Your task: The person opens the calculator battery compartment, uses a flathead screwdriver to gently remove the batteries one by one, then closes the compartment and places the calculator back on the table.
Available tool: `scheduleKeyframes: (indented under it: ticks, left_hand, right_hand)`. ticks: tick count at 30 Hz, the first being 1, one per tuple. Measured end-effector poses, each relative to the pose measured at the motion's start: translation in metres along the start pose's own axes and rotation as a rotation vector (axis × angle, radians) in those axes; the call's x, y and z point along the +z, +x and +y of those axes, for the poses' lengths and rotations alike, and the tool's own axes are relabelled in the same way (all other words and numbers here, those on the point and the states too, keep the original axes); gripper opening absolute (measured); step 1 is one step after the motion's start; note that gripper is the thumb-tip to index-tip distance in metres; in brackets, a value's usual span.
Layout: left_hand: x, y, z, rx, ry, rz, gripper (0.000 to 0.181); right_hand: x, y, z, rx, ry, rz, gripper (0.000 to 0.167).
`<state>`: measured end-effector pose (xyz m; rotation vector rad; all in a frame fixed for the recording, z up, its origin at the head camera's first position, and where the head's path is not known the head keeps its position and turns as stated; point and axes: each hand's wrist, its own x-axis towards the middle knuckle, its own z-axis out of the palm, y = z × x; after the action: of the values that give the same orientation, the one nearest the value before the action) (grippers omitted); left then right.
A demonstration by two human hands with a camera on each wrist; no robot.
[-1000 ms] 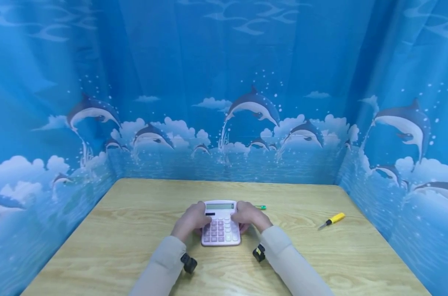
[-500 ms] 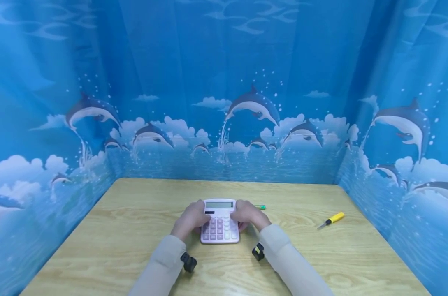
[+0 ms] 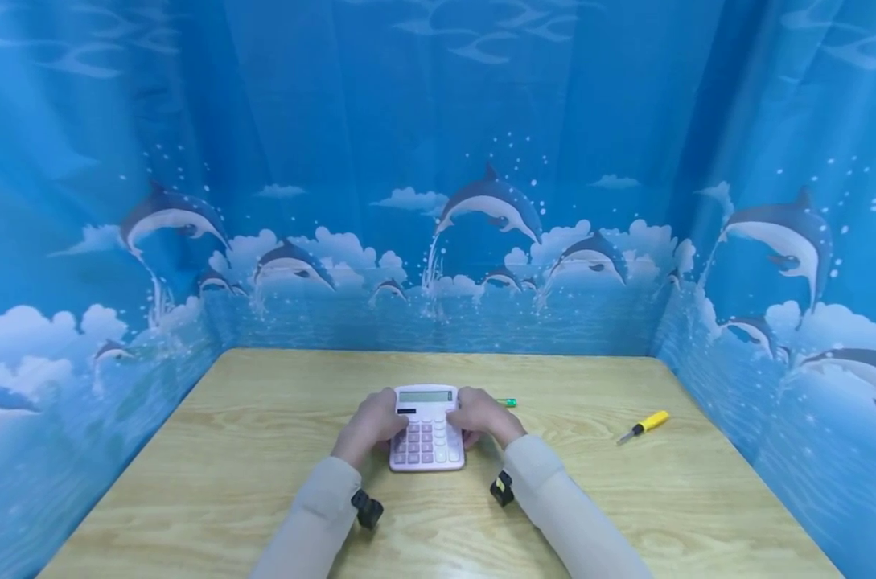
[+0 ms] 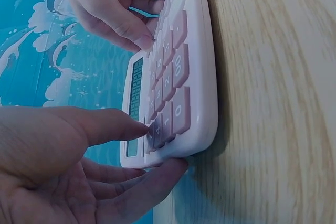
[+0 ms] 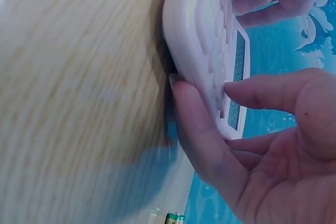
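Observation:
A pale pink calculator (image 3: pixel 429 434) is held between both hands in the head view, its screen (image 3: pixel 425 396) at the far end. My left hand (image 3: pixel 368 426) grips the left side, thumb on the front face and fingers at the edge and beneath. On the opposite side, my right hand (image 3: pixel 484 414) grips it likewise, with its index finger (image 5: pixel 197 114) along the underside in the right wrist view. The left wrist view shows the lower edge of the calculator (image 4: pixel 202 103) close over the wood; whether it touches cannot be told.
A green battery (image 3: pixel 508 402) lies just beyond my right hand; the right wrist view shows battery ends (image 5: pixel 172 217) at its bottom. To the right lies a screwdriver (image 3: pixel 643 427) with a yellow handle. Blue dolphin-printed curtains (image 3: pixel 438 201) enclose the wooden table (image 3: pixel 264 482).
The calculator and both hands have shifted very slightly away from the front, while the head view itself drifted a little. The grip of both hands looks the same.

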<state>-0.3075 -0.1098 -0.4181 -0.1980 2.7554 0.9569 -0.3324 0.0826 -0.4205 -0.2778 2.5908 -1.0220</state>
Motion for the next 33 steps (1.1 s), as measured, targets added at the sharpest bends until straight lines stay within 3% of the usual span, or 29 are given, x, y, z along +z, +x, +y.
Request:
scheduleKeyframes:
  ticks: [12,33]
  left_hand:
    - [-0.002,0.003,-0.002,0.022,0.019,0.006,0.052]
    - [-0.004,0.005,0.001,0.001,0.017,0.013,0.050]
  right_hand:
    - [0.001,0.002,0.001,0.002,-0.011,0.015,0.022]
    - [0.003,0.011,0.000,-0.014,0.002,0.023,0.014]
